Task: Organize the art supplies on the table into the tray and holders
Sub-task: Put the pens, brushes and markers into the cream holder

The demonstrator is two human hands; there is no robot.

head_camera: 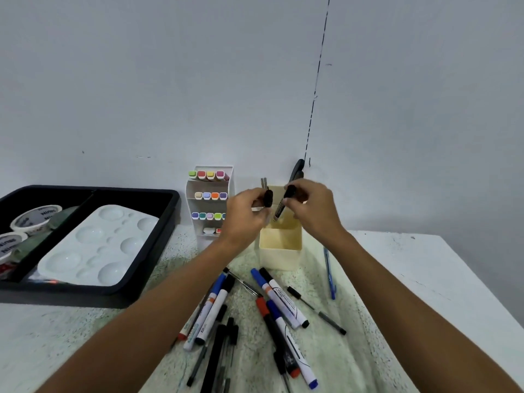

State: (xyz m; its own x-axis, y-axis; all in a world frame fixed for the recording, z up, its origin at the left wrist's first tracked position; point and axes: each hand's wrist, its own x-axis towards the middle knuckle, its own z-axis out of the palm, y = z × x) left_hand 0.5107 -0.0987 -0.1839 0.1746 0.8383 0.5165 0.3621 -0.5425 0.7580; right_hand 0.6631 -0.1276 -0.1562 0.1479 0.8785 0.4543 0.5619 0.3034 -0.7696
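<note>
Two hands work above the cream holder [280,252], each pinching a dark-capped marker over its mouth. Well to the left of the left hand sits the black tray [167,222], already carrying the white palette [96,248] and the tape rolls [34,218] in its side compartment. Just left of that hand, against the wall, stands the white rack [208,191] with its rows of coloured marker ends.

The left hand [245,217] has its fingers curled round a black-capped marker [268,197], held upright above the holder's near-left corner. The right hand [314,207] pinches another marker [284,204] by its cap, the barrel tilted so the lower end points down into the holder. Something dark already stands in the far part of the holder, behind the right hand; I cannot tell what it is.

To do this step well, I would let each marker down until its end meets the holder's floor before loosening the fingers, one hand at a time, so neither bounces out or tips the light box. Lean them toward the back wall to keep room in front.

Below and between the forearms lies the loose pile of markers and pens [272,304] on the table [425,279], and to the right of the right forearm a blue pen [329,272] lies apart. Those remain to be gathered.
</note>
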